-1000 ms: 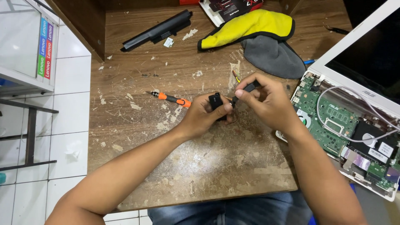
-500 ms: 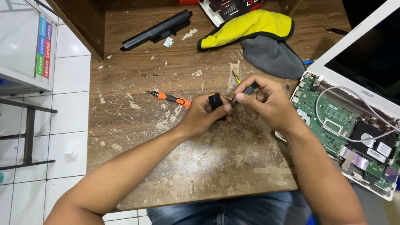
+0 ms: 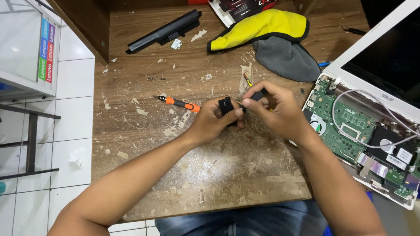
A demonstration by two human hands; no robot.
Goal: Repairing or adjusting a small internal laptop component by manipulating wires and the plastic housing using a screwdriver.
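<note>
small boxy plastic part [image 3: 226,105]: black
slim screwdriver [image 3: 178,103]: orange and black
folded microfibre cloth [image 3: 262,26]: yellow, grey
worn wooden counter [image 3: 218,175]: brown, pale scuffs
open laptop circuit board [image 3: 345,126]: green

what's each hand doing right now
Left hand: closed on a small black part.
Right hand: closed on a thin tool, its tip at the black part.
</note>
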